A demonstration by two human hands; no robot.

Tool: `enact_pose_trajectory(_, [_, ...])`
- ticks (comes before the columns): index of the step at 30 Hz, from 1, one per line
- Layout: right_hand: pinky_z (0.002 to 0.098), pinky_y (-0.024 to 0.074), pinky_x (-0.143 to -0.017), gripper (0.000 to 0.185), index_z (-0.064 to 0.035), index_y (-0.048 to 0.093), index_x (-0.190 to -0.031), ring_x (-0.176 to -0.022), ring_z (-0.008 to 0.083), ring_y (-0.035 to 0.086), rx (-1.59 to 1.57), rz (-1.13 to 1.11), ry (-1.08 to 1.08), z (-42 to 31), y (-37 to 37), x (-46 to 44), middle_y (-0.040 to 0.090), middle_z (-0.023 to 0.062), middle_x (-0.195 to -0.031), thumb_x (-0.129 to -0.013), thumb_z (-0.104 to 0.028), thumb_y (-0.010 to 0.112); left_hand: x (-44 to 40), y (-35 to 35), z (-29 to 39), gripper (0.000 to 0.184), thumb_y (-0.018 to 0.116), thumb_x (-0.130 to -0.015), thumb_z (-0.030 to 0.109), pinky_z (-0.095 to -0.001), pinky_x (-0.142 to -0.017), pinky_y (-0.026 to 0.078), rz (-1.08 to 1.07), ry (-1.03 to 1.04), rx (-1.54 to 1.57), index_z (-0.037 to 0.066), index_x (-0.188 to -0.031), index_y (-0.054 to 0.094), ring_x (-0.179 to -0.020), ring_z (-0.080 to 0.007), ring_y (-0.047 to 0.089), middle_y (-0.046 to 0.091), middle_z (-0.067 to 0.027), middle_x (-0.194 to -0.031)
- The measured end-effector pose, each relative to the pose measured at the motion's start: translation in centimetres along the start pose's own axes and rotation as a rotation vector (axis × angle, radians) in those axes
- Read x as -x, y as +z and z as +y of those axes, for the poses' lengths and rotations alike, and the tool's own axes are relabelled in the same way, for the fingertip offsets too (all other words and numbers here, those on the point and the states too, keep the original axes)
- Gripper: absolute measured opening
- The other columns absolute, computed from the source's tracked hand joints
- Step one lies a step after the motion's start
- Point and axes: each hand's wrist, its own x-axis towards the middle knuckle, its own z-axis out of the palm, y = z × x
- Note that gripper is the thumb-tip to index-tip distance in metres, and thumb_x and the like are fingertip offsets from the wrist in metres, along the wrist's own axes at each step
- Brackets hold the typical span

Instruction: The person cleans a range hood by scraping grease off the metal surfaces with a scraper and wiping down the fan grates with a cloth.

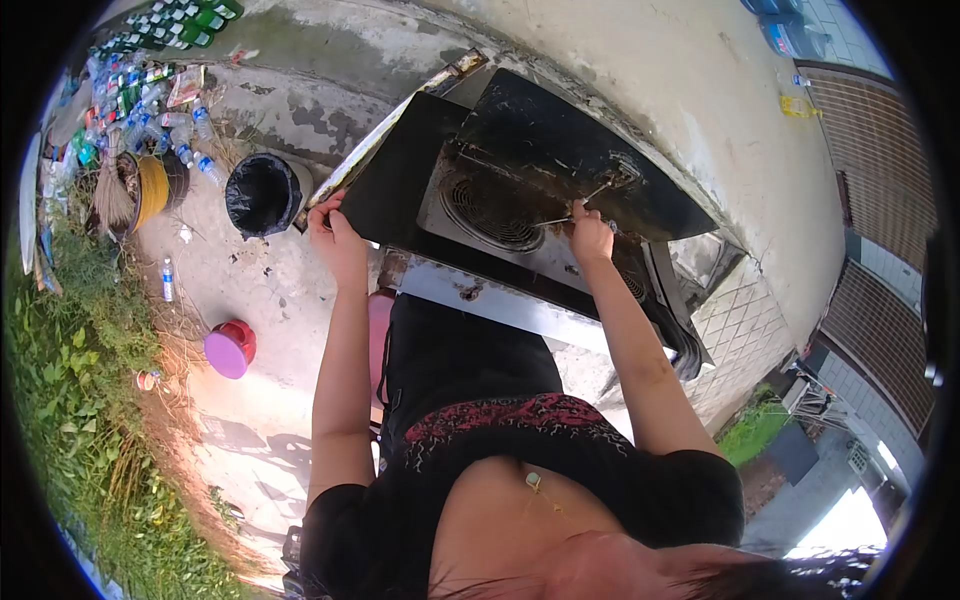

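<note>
In front of me lies what looks like an old range hood (545,262), with a silver body and a round spiral grille (480,213). A dark, grimy panel (590,135) is tilted up at its far side. My left hand (336,238) grips the left edge of a flat black panel (395,180), fingers curled at its corner. Over the hood, my right hand (591,236) is closed on a thin metal rod (556,222). Another thin metal piece (600,190) reaches from near those fingers towards the tilted panel. Whether the two pieces join is unclear.
A black-lined bin (262,195) stands left of the hood, beside a pile of plastic bottles (200,130). A red-and-purple stool (230,349) is on the concrete ground. A pale wall (740,120) runs behind the hood. Plants (70,370) edge the left side.
</note>
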Motion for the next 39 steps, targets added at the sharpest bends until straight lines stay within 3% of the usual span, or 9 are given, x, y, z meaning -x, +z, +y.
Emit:
enact_pose_trajectory(2, [0.0378,0.0494,-0.060,0.048,-0.0164,0.043,-0.120,-0.073,0.0296,0.059,-0.002,0.088,-0.007,-0.1,-2.3,2.2,0.053,0.0135,-0.089,-0.074,-0.015,0.056,-0.4,-1.0,-1.3,0.010,0.043,-0.079,0.002,-0.0305,-0.087,0.036,-0.081,-0.027,-0.052,0.001,-0.086,0.049,-0.091,-0.0216,0.051,0.057,-0.0129,-0.099])
enact_pose_trajectory(7, [0.0329,0.0485,-0.055,0.054,-0.0241,0.048,-0.118,-0.069,0.0242,0.054,-0.151,0.472,-0.143,-0.8,-8.5,10.0,0.048,0.0103,-0.086,-0.069,-0.003,0.052,-0.5,0.1,6.2,0.025,0.054,-0.077,0.010,-0.0382,-0.088,0.036,-0.269,0.553,-0.717,0.000,-0.099,0.052,-0.101,-0.0327,0.046,0.052,-0.0172,-0.105])
enact_pose_trajectory(11, [0.0305,0.0469,-0.052,0.057,-0.0263,0.052,-0.115,-0.065,0.0212,0.050,-0.223,0.729,-0.242,-1.4,-10.6,14.7,0.044,0.0064,-0.079,-0.064,-0.002,0.054,0.7,5.6,6.9,0.033,0.061,-0.079,0.015,-0.0263,-0.083,0.042,-0.791,-0.041,0.104,-0.001,-0.106,0.049,-0.092,-0.0150,0.054,0.056,-0.0105,-0.100])
enact_pose_trajectory(14, [0.0304,0.0469,-0.053,0.057,-0.0261,0.053,-0.115,-0.064,0.0210,0.050,-0.209,0.764,-0.255,-2.4,-11.3,16.9,0.044,0.0062,-0.080,-0.063,-0.002,0.055,3.0,9.3,11.5,0.045,0.066,-0.075,0.018,-0.0247,-0.069,0.046,-0.999,-0.049,-0.049,0.000,-0.111,0.046,-0.079,-0.0149,0.057,0.056,-0.0126,-0.099])
enact_pose_trajectory(19, [0.0314,0.0472,-0.053,0.059,-0.0230,0.050,-0.118,-0.066,0.0227,0.051,-0.324,0.743,-0.200,-4.4,-12.1,18.1,0.045,0.0073,-0.081,-0.063,-0.001,0.055,6.1,11.2,12.9,0.026,0.066,-0.070,0.013,-0.0283,-0.063,0.046,-0.861,0.564,-0.357,0.003,-0.093,0.058,-0.069,-0.0193,0.057,0.057,-0.0089,-0.084])
enact_pose_trajectory(23, [0.0367,0.0481,-0.057,0.057,-0.0147,0.045,-0.122,-0.063,0.0302,0.057,-0.615,0.428,-0.058,-6.0,-13.1,18.4,0.054,0.0128,-0.078,-0.067,-0.010,0.057,5.3,11.3,12.0,0.006,0.063,-0.070,0.005,-0.0279,-0.059,0.045,-0.816,0.560,-0.281,0.002,-0.075,0.060,-0.065,-0.0186,0.057,0.056,-0.0084,-0.071])
enact_pose_trajectory(28, [0.0411,0.0475,-0.064,0.044,-0.0064,0.051,-0.107,-0.073,0.0338,0.059,-0.820,0.298,-0.073,-6.2,-13.0,17.0,0.060,0.0189,-0.081,-0.065,-0.017,0.058,3.6,11.0,10.6,0.018,0.066,-0.069,0.009,-0.0270,-0.064,0.046,-0.972,0.445,-0.410,-0.001,-0.081,0.056,-0.068,-0.0195,0.058,0.060,-0.0111,-0.077])
enact_pose_trajectory(32, [0.0408,0.0474,-0.065,0.038,-0.0053,0.052,-0.102,-0.072,0.0329,0.059,-0.838,0.391,0.018,-6.0,-12.2,16.2,0.060,0.0170,-0.082,-0.065,-0.015,0.058,1.6,10.7,7.4,0.007,0.061,-0.073,0.003,-0.0224,-0.056,0.044,-1.009,0.027,-0.235,0.001,-0.076,0.055,-0.059,-0.0081,0.054,0.058,-0.0043,-0.071])
enact_pose_trajectory(39, [0.0398,0.0483,-0.064,0.038,-0.0068,0.051,-0.102,-0.072,0.0314,0.059,-0.849,0.453,-0.004,-4.4,-12.6,16.0,0.060,0.0150,-0.083,-0.065,-0.013,0.058,2.8,9.4,10.9,0.007,0.057,-0.079,0.003,-0.0220,-0.064,0.045,-0.977,-0.539,0.221,0.007,-0.084,0.054,-0.072,-0.0108,0.056,0.058,-0.0025,-0.079])
